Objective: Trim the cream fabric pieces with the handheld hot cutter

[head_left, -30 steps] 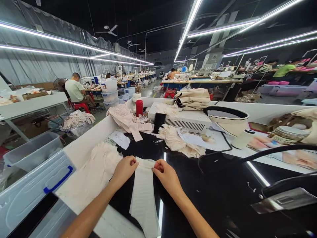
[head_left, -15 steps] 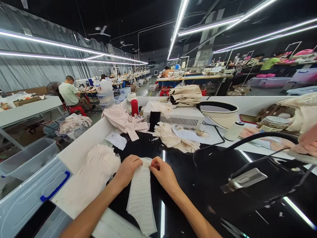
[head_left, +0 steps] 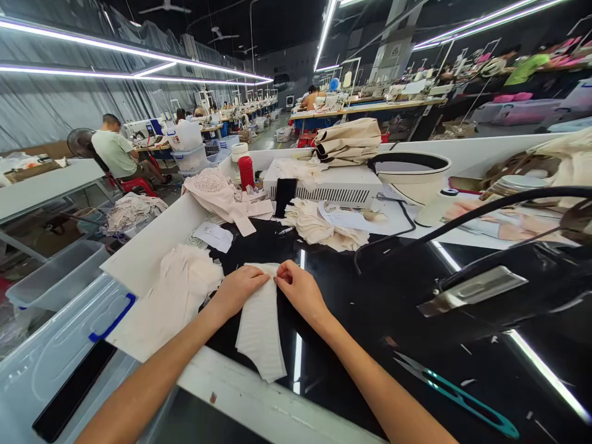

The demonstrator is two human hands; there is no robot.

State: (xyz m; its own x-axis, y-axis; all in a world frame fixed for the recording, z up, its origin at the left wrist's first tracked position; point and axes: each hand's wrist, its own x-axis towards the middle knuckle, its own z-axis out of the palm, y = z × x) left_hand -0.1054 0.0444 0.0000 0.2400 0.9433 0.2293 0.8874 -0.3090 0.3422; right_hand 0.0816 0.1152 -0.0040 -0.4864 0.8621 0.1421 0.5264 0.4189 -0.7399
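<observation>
Two hands, left hand (head_left: 238, 288) and right hand (head_left: 300, 290), pinch the narrow top of a white fabric piece (head_left: 263, 336), fingertips closed on it; thin, faintly ribbed, flaring toward a slanted lower edge, it lies on the glossy black tabletop (head_left: 342, 345)

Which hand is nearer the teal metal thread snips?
Right: right hand is beyond and left of the teal metal thread snips; left hand is farther left.

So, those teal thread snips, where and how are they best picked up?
I'd grip across the teal handle, from above and the right: the snips seem to lie flat on the black tabletop, blades pointing left and away.
</observation>
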